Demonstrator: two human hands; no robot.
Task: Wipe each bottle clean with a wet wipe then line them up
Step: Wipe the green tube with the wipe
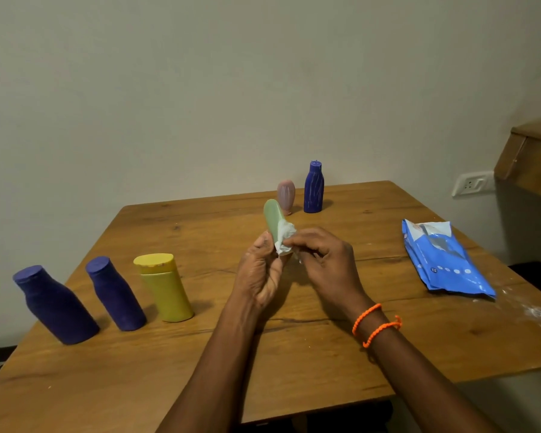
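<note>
Your left hand grips the green bottle while your right hand pinches the wipe against it, mid-wipe; next, stand it beside the yellow bottle.

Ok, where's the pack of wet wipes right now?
The blue wet wipes pack lies flat on the wooden table's right side, right of the right hand.

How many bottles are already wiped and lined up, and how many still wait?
Three look done: two purple bottles and a yellow bottle stand in a row at the left. The left hand holds a green bottle while the right hand rubs it with a wipe. The pink bottle and blue bottle at the back remain.
</note>
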